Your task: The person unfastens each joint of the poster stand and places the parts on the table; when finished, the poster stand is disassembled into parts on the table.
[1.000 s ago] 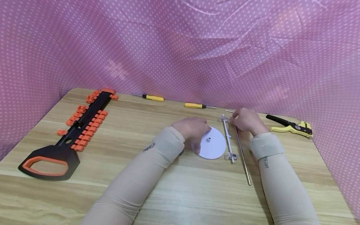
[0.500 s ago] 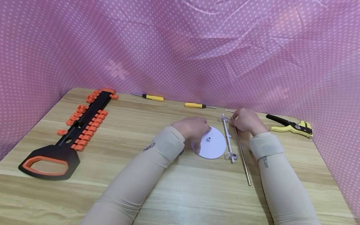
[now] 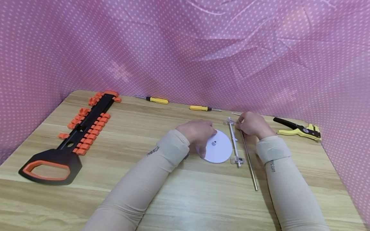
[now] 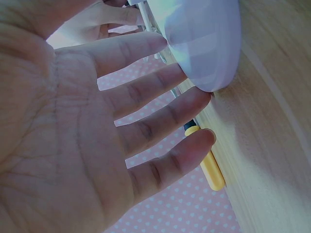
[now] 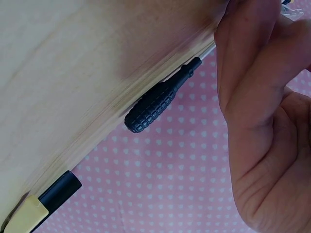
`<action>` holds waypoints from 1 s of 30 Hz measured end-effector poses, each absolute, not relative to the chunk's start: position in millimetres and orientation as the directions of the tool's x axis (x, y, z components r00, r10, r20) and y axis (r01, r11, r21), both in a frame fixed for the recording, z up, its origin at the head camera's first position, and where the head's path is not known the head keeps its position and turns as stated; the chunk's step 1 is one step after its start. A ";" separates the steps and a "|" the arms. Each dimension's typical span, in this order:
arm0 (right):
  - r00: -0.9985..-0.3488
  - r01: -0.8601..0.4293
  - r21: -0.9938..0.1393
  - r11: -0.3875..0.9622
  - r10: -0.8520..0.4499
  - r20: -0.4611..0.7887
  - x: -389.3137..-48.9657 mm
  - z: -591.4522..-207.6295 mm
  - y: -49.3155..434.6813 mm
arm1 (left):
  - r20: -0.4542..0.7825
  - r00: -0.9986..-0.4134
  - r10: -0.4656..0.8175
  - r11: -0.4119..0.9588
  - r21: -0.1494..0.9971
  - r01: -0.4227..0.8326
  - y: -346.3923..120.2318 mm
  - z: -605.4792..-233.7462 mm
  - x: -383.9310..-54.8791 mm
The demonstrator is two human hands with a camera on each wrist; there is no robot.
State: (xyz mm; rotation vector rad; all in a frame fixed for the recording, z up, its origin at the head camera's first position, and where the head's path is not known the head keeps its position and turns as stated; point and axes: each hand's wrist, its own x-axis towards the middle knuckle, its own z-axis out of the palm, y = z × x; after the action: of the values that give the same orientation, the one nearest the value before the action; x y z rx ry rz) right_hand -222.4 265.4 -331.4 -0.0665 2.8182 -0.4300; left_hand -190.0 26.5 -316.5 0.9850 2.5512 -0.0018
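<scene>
My left hand (image 3: 196, 133) grips the rim of a flat white round base (image 3: 218, 149), thumb at the near side and fingers at the far side. A short stub with a hole stands at the base's centre. In the left wrist view the fingertips touch the disc's edge (image 4: 214, 58); the little finger stays off it. My right hand (image 3: 254, 123) pinches the far end of a thin metal rod (image 3: 250, 163) between thumb and fingers. Between both hands lies a white bar (image 3: 234, 141) with clear plastic clips at its two ends.
Two yellow-handled screwdrivers (image 3: 158, 100) lie along the back edge. Behind my right hand is a black-handled screwdriver (image 5: 153, 104). A black and yellow wire stripper (image 3: 300, 130) lies at right. At left is a black rail with a handle (image 3: 52, 166) and several orange clips (image 3: 93, 131).
</scene>
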 end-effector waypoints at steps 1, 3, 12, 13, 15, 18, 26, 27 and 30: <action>-0.957 0.000 -0.301 0.954 -0.088 -0.278 -222.3 -331.5 265.3 | -0.369 -0.670 0.644 0.751 0.142 0.645 26.5 -316.5 -189.9; -0.956 0.002 -0.304 0.953 -0.087 -0.281 -222.2 -331.7 265.1 | -0.367 -0.669 0.646 0.749 0.139 0.647 26.5 -316.2 -189.8; -0.949 0.014 -0.334 0.942 -0.094 -0.302 -221.9 -332.2 264.5 | -0.367 -0.669 0.647 0.749 0.142 0.647 26.7 -316.7 -189.9; -0.948 0.013 -0.335 0.942 -0.095 -0.304 -221.8 -331.9 264.6 | -0.367 -0.669 0.647 0.749 0.142 0.647 26.8 -316.5 -189.9; -0.948 0.012 -0.332 0.943 -0.095 -0.305 -221.5 -331.8 264.7 | -0.368 -0.670 0.644 0.751 0.142 0.644 26.9 -316.4 -189.9; -0.948 0.008 -0.327 0.945 -0.097 -0.304 -221.0 -331.6 264.7 | -0.370 -0.671 0.642 0.753 0.143 0.642 26.9 -316.0 -189.6; -0.949 0.004 -0.318 0.948 -0.096 -0.299 -221.1 -332.5 265.2 | -0.375 -0.674 0.637 0.760 0.155 0.631 27.0 -315.4 -189.2; -0.949 0.004 -0.318 0.948 -0.096 -0.299 -221.1 -332.7 265.1 | -0.377 -0.674 0.635 0.761 0.156 0.630 26.9 -315.5 -189.1; -0.949 0.005 -0.319 0.948 -0.096 -0.299 -220.8 -332.9 264.7 | -0.381 -0.671 0.636 0.760 0.158 0.630 26.6 -315.4 -188.8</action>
State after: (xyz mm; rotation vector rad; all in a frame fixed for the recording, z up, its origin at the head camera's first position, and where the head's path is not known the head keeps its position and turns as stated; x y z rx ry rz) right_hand -220.8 264.7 -332.9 -0.0673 2.7873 -0.4583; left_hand -188.8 26.6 -315.4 0.9628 2.5398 0.0186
